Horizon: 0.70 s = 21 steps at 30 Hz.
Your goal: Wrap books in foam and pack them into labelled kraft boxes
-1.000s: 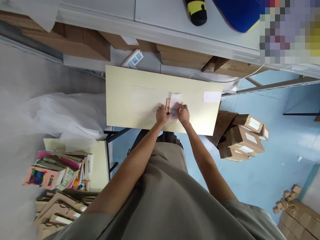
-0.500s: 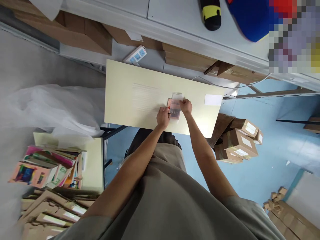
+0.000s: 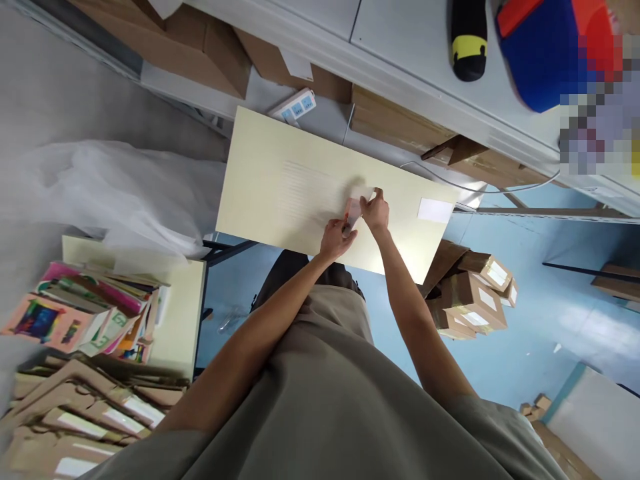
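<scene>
Packet [image 3: 353,207] — pinkish, blurred — between left hand [image 3: 337,239] and right hand [image 3: 376,211].

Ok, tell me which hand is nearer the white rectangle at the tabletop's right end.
Right: the right hand is left of the white rectangle, apart from it; the left hand is farther left.

White power strip [image 3: 301,103], cardboard boxes [image 3: 459,291] right, translucent plastic sheeting [image 3: 135,193] left.
</scene>
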Each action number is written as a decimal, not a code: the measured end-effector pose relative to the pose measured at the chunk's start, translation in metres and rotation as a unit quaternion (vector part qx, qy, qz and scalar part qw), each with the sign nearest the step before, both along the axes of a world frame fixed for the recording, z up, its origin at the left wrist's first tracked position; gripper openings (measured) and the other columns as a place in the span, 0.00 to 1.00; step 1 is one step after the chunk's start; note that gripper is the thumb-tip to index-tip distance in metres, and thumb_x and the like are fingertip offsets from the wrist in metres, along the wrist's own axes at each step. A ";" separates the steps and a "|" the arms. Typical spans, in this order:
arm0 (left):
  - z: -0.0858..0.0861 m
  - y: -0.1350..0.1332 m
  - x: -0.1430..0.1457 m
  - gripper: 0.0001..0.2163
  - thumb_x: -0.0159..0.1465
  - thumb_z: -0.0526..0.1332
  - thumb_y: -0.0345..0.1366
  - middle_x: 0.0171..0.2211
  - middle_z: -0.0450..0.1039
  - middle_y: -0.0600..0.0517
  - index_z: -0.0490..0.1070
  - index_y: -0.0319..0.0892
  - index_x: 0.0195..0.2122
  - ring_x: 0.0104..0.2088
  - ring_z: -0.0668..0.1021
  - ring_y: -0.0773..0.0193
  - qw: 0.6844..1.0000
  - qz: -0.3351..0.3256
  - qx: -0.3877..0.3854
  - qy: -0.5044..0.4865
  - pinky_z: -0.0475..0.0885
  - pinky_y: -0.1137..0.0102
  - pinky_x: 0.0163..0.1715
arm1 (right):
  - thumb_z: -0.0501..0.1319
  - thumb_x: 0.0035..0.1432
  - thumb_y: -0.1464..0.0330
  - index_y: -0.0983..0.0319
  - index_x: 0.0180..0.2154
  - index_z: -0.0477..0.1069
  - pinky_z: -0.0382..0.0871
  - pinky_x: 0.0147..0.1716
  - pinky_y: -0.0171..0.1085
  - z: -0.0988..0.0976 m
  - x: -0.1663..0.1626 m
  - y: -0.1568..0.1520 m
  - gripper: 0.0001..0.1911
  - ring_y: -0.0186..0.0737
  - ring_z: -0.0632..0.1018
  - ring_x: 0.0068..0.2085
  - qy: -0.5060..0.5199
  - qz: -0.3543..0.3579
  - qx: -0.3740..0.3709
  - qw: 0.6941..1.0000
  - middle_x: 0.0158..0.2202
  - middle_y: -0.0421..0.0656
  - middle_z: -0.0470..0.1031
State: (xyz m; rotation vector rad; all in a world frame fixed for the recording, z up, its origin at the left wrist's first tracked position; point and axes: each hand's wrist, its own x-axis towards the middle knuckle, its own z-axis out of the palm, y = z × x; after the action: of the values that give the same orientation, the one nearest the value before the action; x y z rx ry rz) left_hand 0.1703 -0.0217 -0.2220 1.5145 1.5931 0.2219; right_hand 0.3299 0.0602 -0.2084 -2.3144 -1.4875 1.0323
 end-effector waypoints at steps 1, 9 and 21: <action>-0.001 0.000 -0.004 0.09 0.72 0.66 0.43 0.51 0.79 0.42 0.78 0.44 0.47 0.62 0.76 0.48 1.000 0.001 0.009 -0.017 0.73 0.58 0.64 | 0.56 0.75 0.60 0.65 0.71 0.60 0.81 0.53 0.56 0.008 -0.002 0.000 0.29 0.59 0.86 0.50 -0.017 0.029 0.021 0.999 0.54 0.60 0.83; -0.004 -0.003 -0.021 0.08 0.72 0.66 0.44 0.47 0.83 0.46 0.78 0.47 0.39 0.58 0.79 0.49 0.996 0.052 0.017 -0.071 0.74 0.58 0.62 | 0.57 0.69 0.76 0.55 0.68 0.74 0.81 0.56 0.55 0.064 -0.007 0.012 0.29 0.56 0.86 0.53 -0.118 0.406 -0.031 0.906 0.77 0.49 0.64; -0.020 -0.022 -0.040 0.10 0.73 0.63 0.39 0.47 0.82 0.41 0.82 0.42 0.46 0.57 0.81 0.47 0.994 0.102 0.012 -0.033 0.75 0.57 0.63 | 0.66 0.71 0.66 0.61 0.58 0.82 0.75 0.61 0.52 0.036 -0.011 0.065 0.16 0.58 0.82 0.58 -0.084 0.397 -0.054 0.912 0.60 0.53 0.82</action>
State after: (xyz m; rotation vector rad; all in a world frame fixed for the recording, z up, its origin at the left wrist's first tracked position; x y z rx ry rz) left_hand 0.1299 -0.0439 -0.2416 1.3481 1.6969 0.4038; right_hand 0.3192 0.1255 -0.1727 -1.8876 -2.6098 1.1005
